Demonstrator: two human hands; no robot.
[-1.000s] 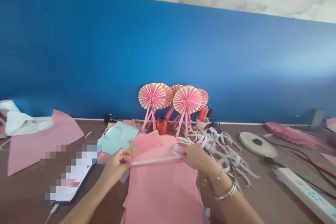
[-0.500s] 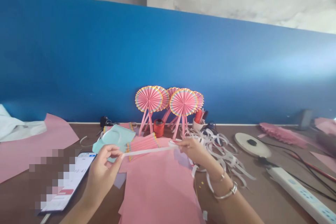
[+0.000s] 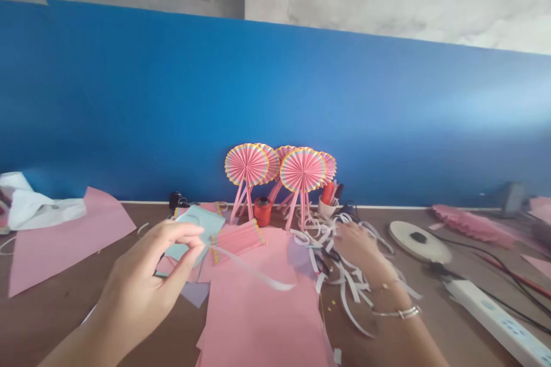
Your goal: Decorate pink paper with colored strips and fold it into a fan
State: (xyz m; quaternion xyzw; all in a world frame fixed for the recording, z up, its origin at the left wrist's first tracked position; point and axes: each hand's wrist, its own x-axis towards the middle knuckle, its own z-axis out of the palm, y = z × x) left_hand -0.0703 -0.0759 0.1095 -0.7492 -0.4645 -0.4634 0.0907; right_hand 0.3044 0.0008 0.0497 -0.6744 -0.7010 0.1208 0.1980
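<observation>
My left hand (image 3: 148, 275) is raised above the table, thumb and fingers pinched on one end of a thin white strip (image 3: 253, 271). The strip's free end droops onto the pink paper sheets (image 3: 267, 309). My right hand (image 3: 357, 243) rests in the pile of curled white strips (image 3: 344, 241), fingers down among them; whether it grips anything is hidden. A folded pink pleated fan (image 3: 236, 237) lies just behind the strip. Finished pink round fans (image 3: 301, 171) stand against the blue wall.
A light blue sheet (image 3: 196, 226), a red tape roll (image 3: 262, 210) and a cup of pens (image 3: 329, 203) sit near the fans. A round white disc (image 3: 419, 241), a white power strip (image 3: 499, 321) and cables lie right. Pink paper (image 3: 64, 238) and white cloth (image 3: 38, 206) lie left.
My right hand let go of the strip's right end and moved right into the strip pile. My left hand rose and came nearer, keeping the strip, whose free end dropped.
</observation>
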